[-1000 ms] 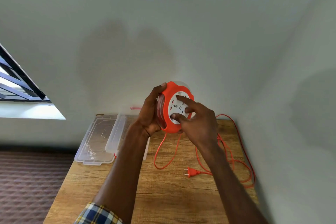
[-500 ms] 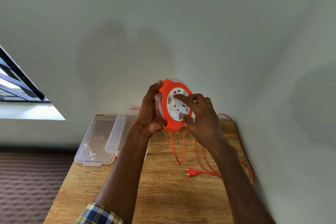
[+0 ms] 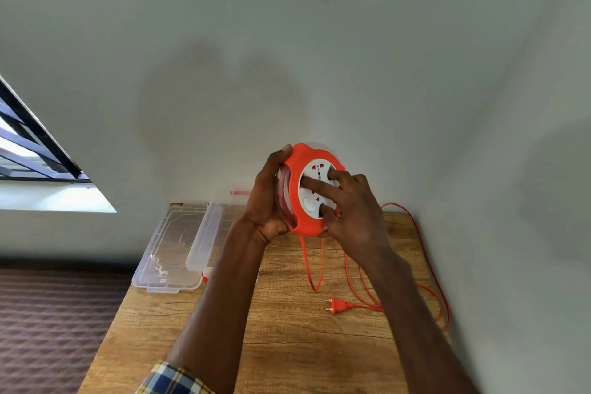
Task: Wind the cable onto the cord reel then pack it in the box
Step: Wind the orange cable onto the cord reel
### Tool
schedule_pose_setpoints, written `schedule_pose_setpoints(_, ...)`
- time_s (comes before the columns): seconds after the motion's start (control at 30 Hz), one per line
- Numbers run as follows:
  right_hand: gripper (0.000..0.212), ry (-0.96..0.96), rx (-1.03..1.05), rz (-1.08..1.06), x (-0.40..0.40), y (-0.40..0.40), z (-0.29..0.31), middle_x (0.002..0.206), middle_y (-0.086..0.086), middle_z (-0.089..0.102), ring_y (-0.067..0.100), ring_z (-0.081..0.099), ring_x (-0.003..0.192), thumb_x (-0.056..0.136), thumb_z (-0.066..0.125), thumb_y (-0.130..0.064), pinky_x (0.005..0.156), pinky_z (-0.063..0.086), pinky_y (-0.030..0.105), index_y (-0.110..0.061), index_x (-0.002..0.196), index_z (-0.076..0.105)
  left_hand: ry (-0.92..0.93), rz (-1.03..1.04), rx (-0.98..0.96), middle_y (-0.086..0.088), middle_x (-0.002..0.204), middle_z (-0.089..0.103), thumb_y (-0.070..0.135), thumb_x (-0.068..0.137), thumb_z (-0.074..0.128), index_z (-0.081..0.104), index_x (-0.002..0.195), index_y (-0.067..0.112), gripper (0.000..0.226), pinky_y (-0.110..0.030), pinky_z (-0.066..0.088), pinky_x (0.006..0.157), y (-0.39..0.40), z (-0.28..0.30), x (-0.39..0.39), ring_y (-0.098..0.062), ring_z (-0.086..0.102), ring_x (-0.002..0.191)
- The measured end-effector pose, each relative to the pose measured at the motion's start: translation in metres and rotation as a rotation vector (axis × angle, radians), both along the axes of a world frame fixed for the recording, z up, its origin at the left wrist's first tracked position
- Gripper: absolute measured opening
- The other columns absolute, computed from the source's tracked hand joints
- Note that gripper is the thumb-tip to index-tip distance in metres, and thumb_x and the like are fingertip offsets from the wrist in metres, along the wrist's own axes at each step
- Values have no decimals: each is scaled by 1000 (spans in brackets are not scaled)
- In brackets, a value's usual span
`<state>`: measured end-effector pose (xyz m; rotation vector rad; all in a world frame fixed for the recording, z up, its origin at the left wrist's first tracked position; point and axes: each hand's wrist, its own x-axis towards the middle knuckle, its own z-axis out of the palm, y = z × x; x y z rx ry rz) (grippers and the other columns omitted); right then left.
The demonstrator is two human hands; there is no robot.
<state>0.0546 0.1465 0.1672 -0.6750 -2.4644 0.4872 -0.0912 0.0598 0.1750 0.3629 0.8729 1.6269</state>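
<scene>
An orange cord reel [image 3: 299, 217] with a white socket face is held upright in the air above the wooden table [image 3: 287, 345]. My left hand [image 3: 267, 198] grips its left rim and back. My right hand [image 3: 348, 208] presses fingers and thumb on the white socket face. The orange cable [image 3: 311, 265] hangs from the reel's underside in a narrow loop, then lies in loose curves on the right of the table, ending in an orange plug [image 3: 339, 305]. The clear plastic box [image 3: 214, 233] stands at the table's back left, partly hidden by my left arm.
The box's clear lid [image 3: 169, 249] lies flat beside it at the table's left edge. A wall stands close behind and to the right of the table. A window [image 3: 28, 150] is at the left, with patterned floor [image 3: 48, 329] below.
My right hand has turned on the socket face, its fingers now spread higher. The hanging cable loop has narrowed and pulled in closer under the reel. The plug has stayed put.
</scene>
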Motion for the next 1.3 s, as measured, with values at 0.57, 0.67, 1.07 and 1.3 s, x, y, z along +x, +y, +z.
schedule_pose_setpoints(0.57,44,177,-29,-103,9,-2,9,124,-9,64,13,56,112,93,70,-42,77,55,32,-42,135,57,-19,-13,28,-18,131,68,63,100,47,61,145,11,70,-49,58,94,2,9,5,-36,68,113)
schedule_pose_setpoints(0.67,53,60,-62,35,12,7,9,144,-9,54,15,45,125,94,69,-24,88,53,34,-47,140,54,-23,4,19,-18,135,65,65,100,45,53,153,12,75,-51,58,95,1,6,2,-36,67,114)
schedule_pose_setpoints(1.07,59,-152,-1,-28,7,-2,8,147,-4,54,23,49,128,93,66,-22,90,53,39,-47,145,49,27,3,-23,-19,123,73,59,103,45,66,138,10,63,-45,63,84,3,6,10,-33,74,104)
schedule_pose_setpoints(1.3,69,172,-469,-318,-4,-19,10,125,-5,72,15,70,103,80,74,-57,81,62,37,-42,143,52,34,-9,-25,-20,129,69,60,102,49,63,143,9,67,-50,55,100,7,5,12,-36,67,116)
